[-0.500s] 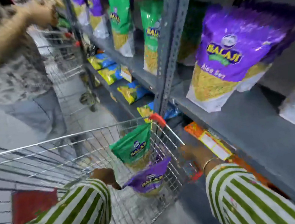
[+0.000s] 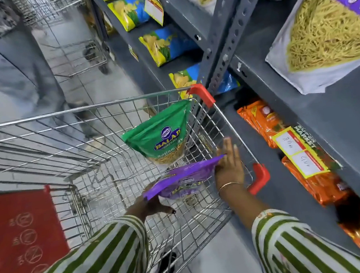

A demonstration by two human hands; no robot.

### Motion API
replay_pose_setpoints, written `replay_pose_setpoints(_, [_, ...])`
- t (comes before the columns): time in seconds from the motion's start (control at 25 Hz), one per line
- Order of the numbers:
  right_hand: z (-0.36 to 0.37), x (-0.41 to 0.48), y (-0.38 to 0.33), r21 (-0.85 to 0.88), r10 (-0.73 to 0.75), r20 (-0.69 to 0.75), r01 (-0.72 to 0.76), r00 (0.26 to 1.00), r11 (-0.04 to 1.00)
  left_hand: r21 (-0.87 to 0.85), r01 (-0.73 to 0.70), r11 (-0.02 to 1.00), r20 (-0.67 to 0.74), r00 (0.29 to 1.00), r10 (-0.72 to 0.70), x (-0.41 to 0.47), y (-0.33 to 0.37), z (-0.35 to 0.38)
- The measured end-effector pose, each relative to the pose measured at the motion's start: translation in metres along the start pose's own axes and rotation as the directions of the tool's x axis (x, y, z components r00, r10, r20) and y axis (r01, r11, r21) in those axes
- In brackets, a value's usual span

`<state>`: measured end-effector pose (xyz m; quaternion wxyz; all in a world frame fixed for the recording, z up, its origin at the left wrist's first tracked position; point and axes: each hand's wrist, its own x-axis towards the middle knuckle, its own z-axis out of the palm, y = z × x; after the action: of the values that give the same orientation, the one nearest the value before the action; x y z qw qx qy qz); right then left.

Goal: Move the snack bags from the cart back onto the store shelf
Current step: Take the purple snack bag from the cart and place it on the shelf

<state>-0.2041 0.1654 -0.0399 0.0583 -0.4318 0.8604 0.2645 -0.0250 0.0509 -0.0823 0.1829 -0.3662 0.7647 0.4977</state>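
Down in the wire cart [image 2: 39,140], both hands were on the purple snack bag [image 2: 181,180], which sat inside the basket near the cart's right wall, toward the near end. The left hand [image 2: 153,204] reached in from the near edge and gripped the bag's left corner, fingers tucked under it and mostly hidden, so how tightly it was closed could not be read for sure. The right hand [image 2: 229,165] lay flat and open against the bag's right end, fingers spread and pointing toward the far end of the cart, its wrist wearing a thin bangle [image 2: 228,185]. Both arms wore green-and-white striped sleeves [image 2: 94,262].

A green snack bag [image 2: 163,136] leaned in the far right corner of the cart, just below the red corner guard [image 2: 202,95], apart from the purple one and untouched by either hand. A red flap [image 2: 22,242] covered the near left end of the cart.

To the right stood the grey metal shelf [image 2: 341,128]. On its upper board, near the front edge, a large purple-and-white noodle-snack bag [image 2: 329,34] stood tilted. Orange packets [image 2: 261,121] lay on the lower level behind a yellow price tag [image 2: 299,153]. Blue-and-yellow bags [image 2: 167,43] filled the far shelves. Another person's legs [image 2: 19,72] blurred past beyond the cart's far edge, beside a second cart [image 2: 72,43].
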Motion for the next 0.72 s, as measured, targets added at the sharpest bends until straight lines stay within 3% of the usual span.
replay_pose_setpoints(0.08, [0.029,0.01,-0.027,0.238,-0.173,0.248,0.113,0.953,0.965,-0.032,0.101,0.994,-0.003,0.995,-0.101,0.014,-0.026,0.02])
replay_pose_setpoints(0.16, [0.024,0.01,-0.028,0.472,-0.257,0.514,-0.021,0.818,0.881,-0.025,0.127,0.992,-0.02,0.992,-0.127,0.012,-0.029,0.028])
replay_pose_setpoints(0.24, [0.016,0.019,-0.019,0.547,-0.286,0.61,-0.132,0.739,0.827,-0.058,0.107,0.993,-0.021,0.994,-0.108,0.009,-0.02,0.028])
replay_pose_setpoints(0.36, [0.019,0.035,-0.012,0.551,-0.243,0.651,-0.227,0.719,0.803,-0.164,0.046,0.985,-0.041,0.998,-0.053,0.025,-0.013,0.032])
replay_pose_setpoints(0.4, [0.053,0.056,-0.015,0.587,-0.258,0.651,-0.259,0.714,0.767,-0.129,0.023,0.991,-0.049,0.998,-0.029,0.024,-0.006,0.03])
replay_pose_setpoints(0.48, [0.098,0.087,-0.024,0.604,-0.277,0.632,-0.236,0.724,0.761,-0.224,0.06,0.973,-0.065,0.995,-0.077,0.028,-0.007,0.027])
replay_pose_setpoints(0.52, [0.096,0.079,-0.02,0.66,-0.267,0.614,-0.298,0.743,0.689,-0.281,0.046,0.959,-0.097,0.992,-0.076,0.027,-0.01,0.023])
replay_pose_setpoints(0.6, [0.071,0.065,-0.018,0.746,-0.317,0.547,-0.279,0.775,0.605,-0.309,-0.063,0.949,-0.15,0.989,0.016,0.028,-0.016,0.01])
replay_pose_setpoints(0.64, [0.029,0.046,-0.016,0.761,-0.302,0.519,-0.273,0.8,0.588,-0.32,-0.077,0.944,-0.117,0.992,0.041,0.031,-0.021,0.004])
replay_pose_setpoints(0.72, [-0.011,0.03,-0.003,0.852,-0.266,0.454,-0.326,0.851,0.409,-0.363,-0.073,0.929,-0.027,0.997,0.068,0.025,-0.008,-0.017])
